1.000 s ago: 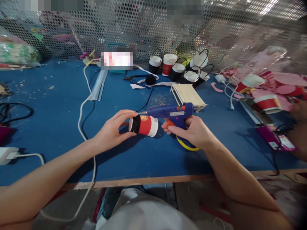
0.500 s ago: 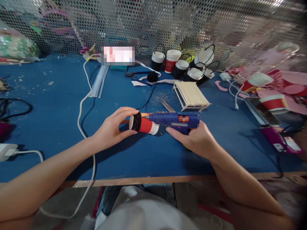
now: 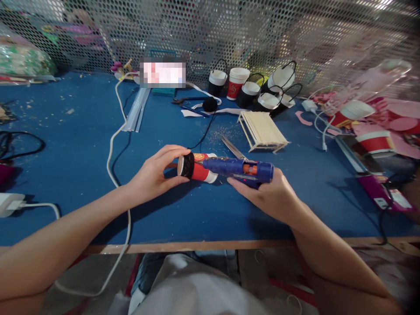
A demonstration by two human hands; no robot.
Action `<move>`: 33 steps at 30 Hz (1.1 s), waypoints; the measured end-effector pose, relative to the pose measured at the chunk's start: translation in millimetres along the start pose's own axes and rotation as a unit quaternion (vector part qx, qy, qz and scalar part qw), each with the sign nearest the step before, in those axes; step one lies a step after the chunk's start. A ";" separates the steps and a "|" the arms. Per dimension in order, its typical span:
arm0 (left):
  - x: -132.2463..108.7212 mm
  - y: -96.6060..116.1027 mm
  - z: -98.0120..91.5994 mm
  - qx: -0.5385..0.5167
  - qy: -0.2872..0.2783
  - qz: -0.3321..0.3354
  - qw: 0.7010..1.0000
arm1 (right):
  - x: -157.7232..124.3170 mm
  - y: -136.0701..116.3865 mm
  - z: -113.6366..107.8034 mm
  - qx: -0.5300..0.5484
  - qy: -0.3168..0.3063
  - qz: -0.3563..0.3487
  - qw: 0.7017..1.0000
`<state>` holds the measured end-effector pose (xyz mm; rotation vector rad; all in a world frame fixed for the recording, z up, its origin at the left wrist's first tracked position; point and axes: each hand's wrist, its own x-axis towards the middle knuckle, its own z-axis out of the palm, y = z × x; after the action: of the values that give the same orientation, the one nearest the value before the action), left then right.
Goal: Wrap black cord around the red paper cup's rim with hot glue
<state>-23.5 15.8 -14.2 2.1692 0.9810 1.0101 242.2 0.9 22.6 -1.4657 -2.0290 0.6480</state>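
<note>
My left hand point(image 3: 160, 170) grips a red and white paper cup point(image 3: 201, 173) by its base end, the cup lying on its side. Black yarn point(image 3: 188, 166) is wound round that end, and a strand runs back to a black yarn ball point(image 3: 209, 104). In my right hand point(image 3: 267, 190) is a blue hot glue gun point(image 3: 238, 168), its nozzle pointing left at the cup's side beside the yarn. Whether the tip touches the cup I cannot tell. Just behind the gun lie scissors point(image 3: 233, 148), partly hidden by it.
A small wooden stick rack point(image 3: 262, 131) stands behind the gun. Several yarn-wrapped cups with handles point(image 3: 248, 94) line the mesh point(image 3: 197, 39). Clear glue sticks point(image 3: 137, 110) and pliers point(image 3: 187, 101) lie further back. A white cable point(image 3: 110, 162) crosses the table at left.
The glue gun has tilted and dropped slightly, showing more of the cup's upper side and of the scissors. My left hand keeps its hold on the cup.
</note>
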 end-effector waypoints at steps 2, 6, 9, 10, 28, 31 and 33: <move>0.1 0.3 -0.1 -0.009 0.001 -0.014 1.000 | -0.6 -1.1 -0.7 0.000 -0.013 -0.023 1.000; 1.7 1.4 -0.8 -0.023 0.000 -0.048 0.999 | -1.8 -3.3 -2.2 -0.003 -0.020 -0.036 0.999; 2.4 1.0 -1.0 -0.033 0.002 -0.071 0.997 | -2.7 -2.5 -3.3 -0.014 -0.032 -0.063 0.997; 2.3 0.5 -1.0 -0.036 0.003 -0.077 0.996 | -2.9 -1.9 -3.6 -0.020 -0.033 -0.078 0.996; 0.0 0.4 1.4 -0.027 0.002 -0.011 1.000 | -1.0 -2.8 -4.2 -0.043 0.004 -0.063 0.997; -0.9 0.6 1.6 -0.013 0.002 0.008 1.000 | 0.0 -1.6 -3.0 -0.034 0.015 -0.039 0.999; -1.2 1.2 1.3 -0.001 0.001 0.018 1.000 | 1.3 -0.3 -1.8 -0.029 0.021 -0.033 0.999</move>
<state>-22.5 13.9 -14.6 2.1922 0.9456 1.0292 242.9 2.2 24.3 -1.4269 -2.0698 0.5315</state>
